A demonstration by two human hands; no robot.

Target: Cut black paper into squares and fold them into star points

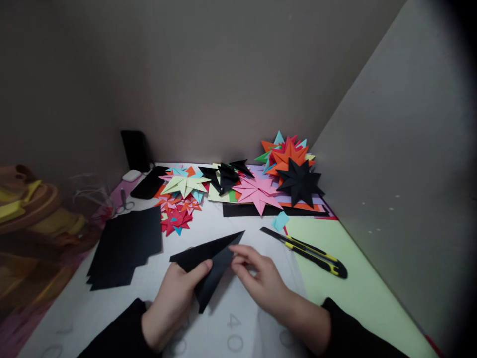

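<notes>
Low centre: left hand (175,298) pinching folded black paper (208,263), fingers closed; right hand (261,278) fingertips pressing its edge, apparently creasing; utility knife (309,251) right.

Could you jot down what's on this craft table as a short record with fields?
Left hand: pinches the folded black paper
Right hand: fingertips press the same paper
Left of hands: stack of black sheets
Right of hands: yellow-and-black utility knife on a pale green sheet
Behind: paper stars, scissors
</notes>
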